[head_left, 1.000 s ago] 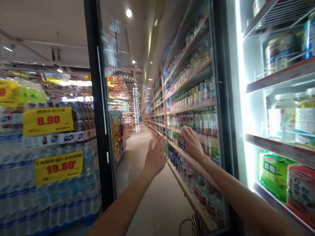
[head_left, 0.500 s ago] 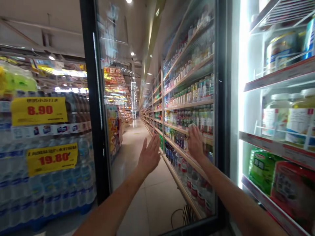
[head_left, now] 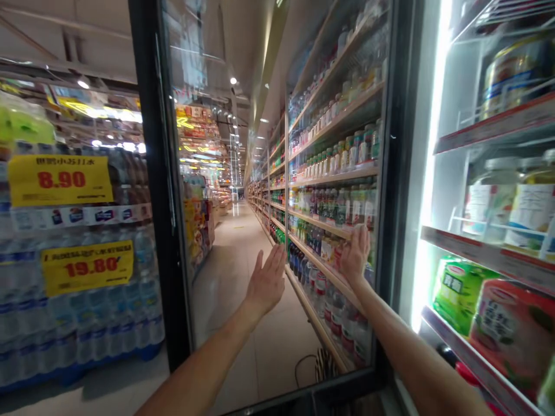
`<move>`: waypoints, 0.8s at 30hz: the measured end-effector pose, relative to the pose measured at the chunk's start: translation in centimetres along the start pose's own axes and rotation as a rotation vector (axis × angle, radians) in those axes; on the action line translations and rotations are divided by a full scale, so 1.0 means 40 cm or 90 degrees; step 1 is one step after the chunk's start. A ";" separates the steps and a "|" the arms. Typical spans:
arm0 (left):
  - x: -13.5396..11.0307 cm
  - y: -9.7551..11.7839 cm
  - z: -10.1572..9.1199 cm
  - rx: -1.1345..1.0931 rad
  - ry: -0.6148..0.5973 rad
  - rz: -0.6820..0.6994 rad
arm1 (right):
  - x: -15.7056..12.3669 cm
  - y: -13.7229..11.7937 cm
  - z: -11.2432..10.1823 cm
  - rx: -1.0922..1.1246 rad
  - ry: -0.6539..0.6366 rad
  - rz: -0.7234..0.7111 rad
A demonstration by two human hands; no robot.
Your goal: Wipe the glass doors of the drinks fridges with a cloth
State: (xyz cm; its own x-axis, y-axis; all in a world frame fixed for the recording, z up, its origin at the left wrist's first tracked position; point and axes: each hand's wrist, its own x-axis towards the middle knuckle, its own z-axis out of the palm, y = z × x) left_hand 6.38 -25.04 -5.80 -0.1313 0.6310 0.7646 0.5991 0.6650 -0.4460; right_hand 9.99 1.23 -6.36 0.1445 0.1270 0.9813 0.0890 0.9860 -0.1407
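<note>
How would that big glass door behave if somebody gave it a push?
Probably stiff: the glass door has a straight dark frame. It would likely swing rather than tip, as it stands angled out beside the lit shelves. It looks smooth and shiny, so the left hand, held flat, might slip on it.

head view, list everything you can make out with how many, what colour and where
Glass door: one, black frame, middle
Upper price sign: one, yellow, left
Lower price sign: one, yellow, left
Blue-label bottles: many, clear, lower left
Light green packs: count unclear, upper left
Shelved drinks: many, mixed colours, seen in the glass
Light strip: one, white, right
White-capped bottles: at least three, pale, right
Can: at least one, gold and blue, upper right
Green pack: one, green, lower right
Red pack: one, red, lower right
Left hand: one, bare, centre
Right hand: one, bare, right of centre
</note>
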 end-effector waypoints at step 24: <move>-0.079 0.058 0.033 -0.035 -0.062 -0.042 | -0.142 0.055 -0.054 -0.013 -0.077 0.055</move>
State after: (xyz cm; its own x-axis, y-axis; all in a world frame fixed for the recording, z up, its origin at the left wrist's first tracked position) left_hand 7.14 -24.95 -9.86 -0.2463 0.6248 0.7409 0.6289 0.6847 -0.3684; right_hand 11.51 2.46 -12.54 0.0332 0.2243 0.9739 0.1018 0.9687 -0.2266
